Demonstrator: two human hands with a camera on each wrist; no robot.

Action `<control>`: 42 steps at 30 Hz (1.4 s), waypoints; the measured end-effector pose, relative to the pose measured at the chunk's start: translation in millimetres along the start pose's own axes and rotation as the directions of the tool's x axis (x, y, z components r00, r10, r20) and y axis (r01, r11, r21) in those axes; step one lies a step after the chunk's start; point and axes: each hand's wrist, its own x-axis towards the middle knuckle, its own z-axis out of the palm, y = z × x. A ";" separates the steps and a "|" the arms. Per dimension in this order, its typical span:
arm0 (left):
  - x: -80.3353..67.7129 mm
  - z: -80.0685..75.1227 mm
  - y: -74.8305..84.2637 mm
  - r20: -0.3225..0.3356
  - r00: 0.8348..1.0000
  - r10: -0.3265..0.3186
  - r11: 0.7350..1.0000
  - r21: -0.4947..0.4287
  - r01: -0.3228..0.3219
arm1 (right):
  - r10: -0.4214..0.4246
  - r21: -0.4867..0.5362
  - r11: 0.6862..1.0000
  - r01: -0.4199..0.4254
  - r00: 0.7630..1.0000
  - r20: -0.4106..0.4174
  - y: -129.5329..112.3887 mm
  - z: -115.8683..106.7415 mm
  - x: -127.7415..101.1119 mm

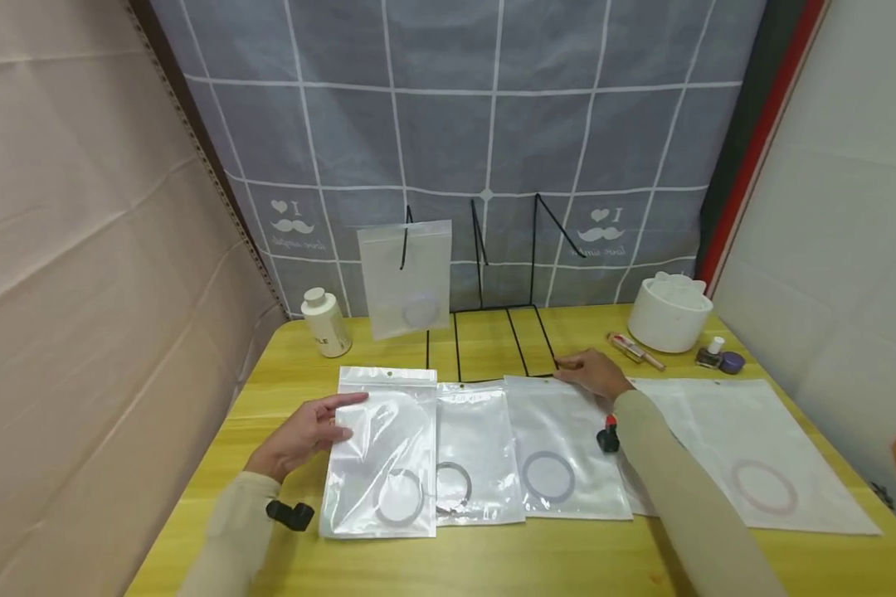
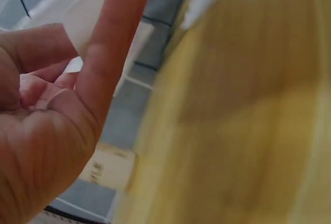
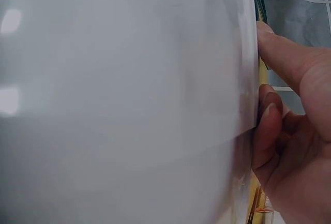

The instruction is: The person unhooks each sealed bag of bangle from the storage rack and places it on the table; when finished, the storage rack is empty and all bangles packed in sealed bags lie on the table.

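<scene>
The left hand (image 1: pixel 306 431) lies flat on the leftmost bag (image 1: pixel 382 452) to steady it, while the right hand (image 1: pixel 593 373) pinches the third bag's (image 1: pixel 563 448) top corner to lift it.

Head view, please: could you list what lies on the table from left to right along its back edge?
White bottle → upright clear bag → black wire rack → white round container → small dark nail-polish bottle.

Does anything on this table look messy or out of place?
Mostly tidy. The clear bags lie side by side in a row, edges overlapping. One bag stands apart, leaning upright in the black wire rack. A lipstick lies loose near the white pot.
</scene>
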 end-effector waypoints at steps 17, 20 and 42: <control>18.3 -36.4 -36.6 -0.110 0.984 -0.138 0.940 0.298 0.165 | 0.040 0.027 0.999 -0.040 0.999 0.022 -2.0 -0.7 -3.6; 19.4 -38.7 -36.4 -0.085 0.992 -0.091 0.909 0.400 0.118 | 0.047 0.022 0.999 -0.048 0.999 0.023 -2.2 -0.7 -4.2; 27.2 -30.7 -29.4 -0.232 0.968 -0.100 0.682 0.692 0.236 | 0.046 0.006 0.999 -0.046 0.999 0.019 2.0 0.3 -0.2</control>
